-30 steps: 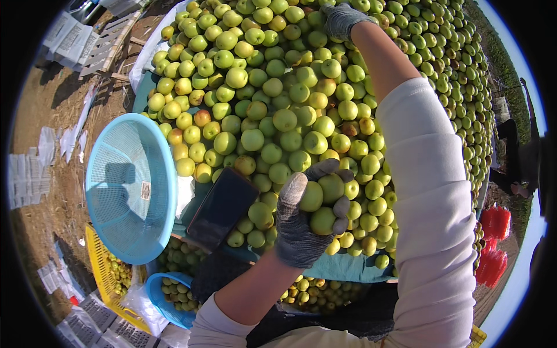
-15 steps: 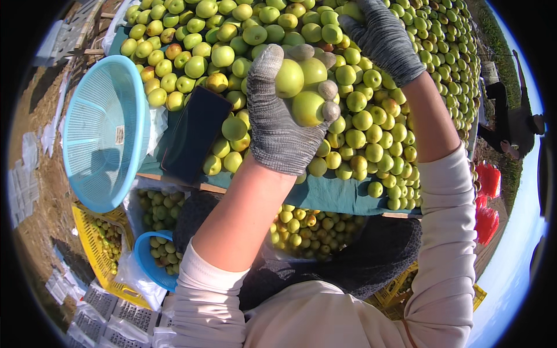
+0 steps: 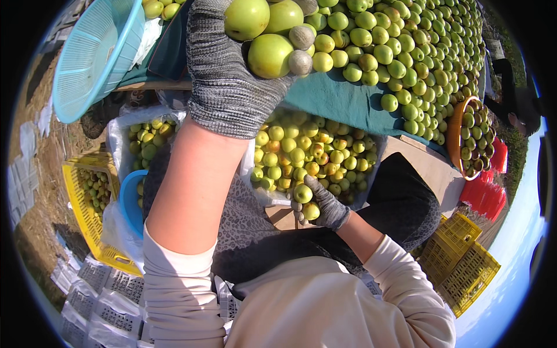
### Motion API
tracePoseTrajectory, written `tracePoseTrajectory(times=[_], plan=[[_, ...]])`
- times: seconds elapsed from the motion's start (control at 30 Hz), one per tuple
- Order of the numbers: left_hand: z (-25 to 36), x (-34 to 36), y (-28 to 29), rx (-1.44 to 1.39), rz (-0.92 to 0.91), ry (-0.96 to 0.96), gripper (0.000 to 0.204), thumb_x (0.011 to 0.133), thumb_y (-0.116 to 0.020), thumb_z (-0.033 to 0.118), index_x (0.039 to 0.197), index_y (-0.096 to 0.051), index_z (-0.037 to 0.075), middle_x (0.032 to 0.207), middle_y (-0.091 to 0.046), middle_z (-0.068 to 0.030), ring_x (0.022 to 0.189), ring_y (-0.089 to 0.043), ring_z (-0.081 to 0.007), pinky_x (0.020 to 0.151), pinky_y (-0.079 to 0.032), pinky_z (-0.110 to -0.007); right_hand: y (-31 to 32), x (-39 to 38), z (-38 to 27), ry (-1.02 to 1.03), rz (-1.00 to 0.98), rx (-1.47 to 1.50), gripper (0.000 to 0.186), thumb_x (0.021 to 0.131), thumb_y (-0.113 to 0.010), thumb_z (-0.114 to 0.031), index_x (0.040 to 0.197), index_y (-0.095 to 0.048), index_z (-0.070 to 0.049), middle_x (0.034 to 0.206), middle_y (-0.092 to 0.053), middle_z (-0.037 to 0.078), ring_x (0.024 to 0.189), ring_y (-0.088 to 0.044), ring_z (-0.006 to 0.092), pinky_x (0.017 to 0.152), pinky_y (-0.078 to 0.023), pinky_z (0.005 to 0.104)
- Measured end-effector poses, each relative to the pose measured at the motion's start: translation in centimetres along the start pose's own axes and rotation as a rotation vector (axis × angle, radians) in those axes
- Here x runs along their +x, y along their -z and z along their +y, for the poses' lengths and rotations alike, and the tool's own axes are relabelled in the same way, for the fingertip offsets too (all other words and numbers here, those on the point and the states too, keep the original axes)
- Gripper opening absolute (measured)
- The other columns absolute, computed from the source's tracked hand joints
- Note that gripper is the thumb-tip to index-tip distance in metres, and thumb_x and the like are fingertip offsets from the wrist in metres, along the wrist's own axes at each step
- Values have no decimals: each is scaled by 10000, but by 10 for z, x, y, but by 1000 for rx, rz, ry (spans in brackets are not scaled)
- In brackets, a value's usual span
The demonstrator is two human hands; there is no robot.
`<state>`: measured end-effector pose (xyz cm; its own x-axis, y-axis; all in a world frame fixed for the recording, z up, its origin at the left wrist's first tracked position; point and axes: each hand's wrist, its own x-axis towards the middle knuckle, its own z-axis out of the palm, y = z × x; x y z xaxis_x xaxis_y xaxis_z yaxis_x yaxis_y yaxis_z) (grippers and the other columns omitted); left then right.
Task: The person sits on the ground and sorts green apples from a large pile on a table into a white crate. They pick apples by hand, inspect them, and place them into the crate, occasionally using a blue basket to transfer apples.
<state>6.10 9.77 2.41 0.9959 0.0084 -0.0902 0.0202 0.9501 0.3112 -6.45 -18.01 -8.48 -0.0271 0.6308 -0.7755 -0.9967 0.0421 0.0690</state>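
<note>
My left hand (image 3: 223, 81), in a grey knit glove, is closed around three large green jujubes (image 3: 271, 55) over the front of the teal-covered table (image 3: 342, 107). Lower down, my gloved right hand (image 3: 329, 209) grips two jujubes (image 3: 310, 211) at the near edge of a box with a white plastic liner (image 3: 248, 165). Many green and brownish jujubes (image 3: 313, 152) lie in that box, which stands below the table edge, in front of my legs. A wide spread of loose jujubes (image 3: 400, 52) covers the table beyond my left hand.
A light blue basket (image 3: 87, 64) stands at the upper left, beside a dark flat object (image 3: 168, 49). Below are a yellow crate (image 3: 75, 191) and a blue bowl (image 3: 131, 203). Rightward are an orange basket (image 3: 454, 136), red bags (image 3: 484, 194), yellow crates (image 3: 464, 261) and another person (image 3: 525, 104).
My right hand has come from the far jujubes on the table down to the lined box, now holding two jujubes. My left hand still holds three. The view has tilted downward.
</note>
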Motion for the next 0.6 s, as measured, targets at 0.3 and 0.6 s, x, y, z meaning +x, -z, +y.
tracePoseTrajectory(times=[0.3, 0.6], plan=[[1, -78, 14, 40, 16, -6, 459, 889, -520, 448, 1046, -582, 22, 1107, -555, -200, 785, -567, -258, 574, -503, -323, 9, 15, 16, 520, 46, -336, 454, 902, -640, -321, 1237, -499, -49, 972, -586, 63, 776, -601, 176, 653, -530, 293], [0, -71, 7, 45, 79, -97, 436, 889, -558, 458, 1016, -587, 42, 1087, -580, -200, 747, -579, -229, 563, -533, -306, -15, 39, -27, 1095, 658, -1496, 470, 754, -732, -69, 1177, -528, -98, 1075, -585, 154, 918, -608, 267, 786, -522, 348]])
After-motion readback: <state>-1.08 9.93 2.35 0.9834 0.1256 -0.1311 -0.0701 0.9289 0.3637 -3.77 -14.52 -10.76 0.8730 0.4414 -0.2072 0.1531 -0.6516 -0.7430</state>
